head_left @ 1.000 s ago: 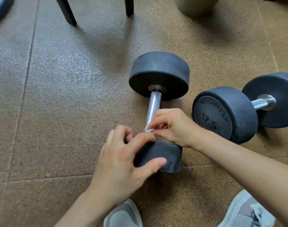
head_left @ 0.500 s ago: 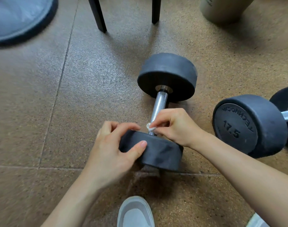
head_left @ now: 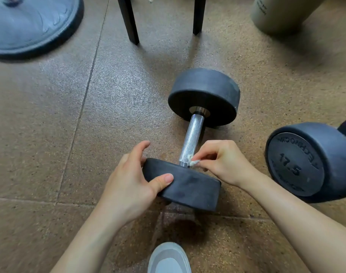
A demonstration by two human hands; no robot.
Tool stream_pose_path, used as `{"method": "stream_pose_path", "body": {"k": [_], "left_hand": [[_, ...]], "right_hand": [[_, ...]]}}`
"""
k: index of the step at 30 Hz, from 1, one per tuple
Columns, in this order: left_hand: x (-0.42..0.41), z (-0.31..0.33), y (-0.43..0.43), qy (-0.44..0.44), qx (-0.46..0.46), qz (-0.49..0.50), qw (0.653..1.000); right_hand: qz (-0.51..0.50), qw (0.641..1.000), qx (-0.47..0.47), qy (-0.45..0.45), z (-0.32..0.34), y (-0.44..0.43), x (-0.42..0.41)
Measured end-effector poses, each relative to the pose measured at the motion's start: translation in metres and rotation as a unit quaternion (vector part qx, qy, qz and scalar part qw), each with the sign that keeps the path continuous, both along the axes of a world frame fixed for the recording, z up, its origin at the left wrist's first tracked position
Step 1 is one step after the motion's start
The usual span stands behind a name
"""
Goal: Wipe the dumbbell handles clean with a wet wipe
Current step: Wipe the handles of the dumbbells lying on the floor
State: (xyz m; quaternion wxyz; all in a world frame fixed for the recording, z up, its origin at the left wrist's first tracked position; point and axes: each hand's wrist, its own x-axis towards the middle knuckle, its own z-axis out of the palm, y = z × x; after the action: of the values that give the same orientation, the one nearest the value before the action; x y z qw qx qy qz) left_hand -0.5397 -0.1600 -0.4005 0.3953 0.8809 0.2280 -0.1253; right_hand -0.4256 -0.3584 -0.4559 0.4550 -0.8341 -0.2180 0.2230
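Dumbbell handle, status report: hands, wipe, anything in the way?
Left hand grips near weight head. Right hand pinches wet wipe at near end of handle. Second dumbbell lies clear, right.

A dumbbell (head_left: 191, 138) lay on the floor (head_left: 50, 134) at the centre, its handle (head_left: 194, 129) running roughly from 6 o'clock toward 12. The left hand (head_left: 128, 182) gripped the near head (head_left: 189, 187) from its 9 o'clock side. The right hand (head_left: 225, 162), at 3 o'clock of the handle's near end, pinched a wet wipe (head_left: 192, 162) against it. A second dumbbell (head_left: 306, 162) lay apart at 3 o'clock. A round base (head_left: 30, 24) sat at 10 o'clock, two furniture legs (head_left: 128, 18) at 12, a container (head_left: 280, 14) at 1, and a shoe (head_left: 169, 259) at 6.
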Motion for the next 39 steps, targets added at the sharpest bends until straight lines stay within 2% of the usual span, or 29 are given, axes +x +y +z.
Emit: {"method": "stream_pose_path", "body": {"k": [3, 7, 9, 10, 13, 16, 19, 21, 24, 30, 33, 35, 37, 39], "left_hand": [[0.002, -0.002, 0.007, 0.010, -0.017, 0.015, 1.000], [0.001, -0.004, 0.014, 0.019, -0.073, 0.044, 0.996], [0.003, -0.005, 0.020, 0.028, -0.100, 0.055, 0.993], [0.004, -0.004, 0.022, 0.033, -0.103, 0.055, 0.993], [0.007, 0.001, 0.016, 0.032, -0.044, 0.041, 0.998], [0.015, 0.008, -0.009, 0.038, 0.070, -0.041, 0.996], [0.015, 0.001, -0.021, 0.032, 0.107, -0.044, 0.993], [0.012, -0.004, -0.019, 0.025, 0.105, -0.030, 0.994], [0.012, -0.010, -0.015, 0.009, 0.104, -0.021, 0.994], [0.015, -0.011, 0.003, 0.011, 0.043, 0.007, 0.999], [0.014, -0.012, 0.012, -0.006, -0.001, 0.039, 0.999], [0.010, -0.013, 0.009, -0.023, 0.030, 0.030, 0.999], [0.006, -0.010, 0.001, -0.030, 0.082, -0.004, 0.996], [0.005, -0.006, -0.002, -0.007, 0.097, -0.009, 0.995]], "right_hand": [[0.016, 0.998, 0.049, -0.032, 0.003, 0.026, 0.005], [0.060, 0.994, -0.030, -0.087, -0.008, 0.011, 0.005], [-0.015, 0.994, -0.041, -0.103, -0.009, 0.006, 0.015], [-0.070, 0.992, -0.016, -0.105, -0.009, 0.011, 0.022], [-0.149, 0.971, 0.002, -0.186, -0.014, 0.049, 0.034], [-0.195, 0.942, -0.012, -0.274, -0.029, 0.063, 0.030], [-0.307, 0.914, -0.024, -0.263, -0.042, 0.056, 0.032], [-0.332, 0.907, -0.017, -0.260, -0.043, 0.057, 0.030], [-0.327, 0.908, -0.012, -0.263, -0.042, 0.069, 0.031], [-0.315, 0.922, 0.014, -0.225, -0.034, 0.070, 0.018], [-0.355, 0.913, 0.031, -0.198, -0.031, 0.085, 0.029], [-0.373, 0.908, 0.034, -0.185, -0.030, 0.092, 0.028], [-0.343, 0.919, 0.043, -0.191, -0.028, 0.092, 0.018], [-0.297, 0.929, 0.040, -0.215, -0.027, 0.087, 0.016]]}}
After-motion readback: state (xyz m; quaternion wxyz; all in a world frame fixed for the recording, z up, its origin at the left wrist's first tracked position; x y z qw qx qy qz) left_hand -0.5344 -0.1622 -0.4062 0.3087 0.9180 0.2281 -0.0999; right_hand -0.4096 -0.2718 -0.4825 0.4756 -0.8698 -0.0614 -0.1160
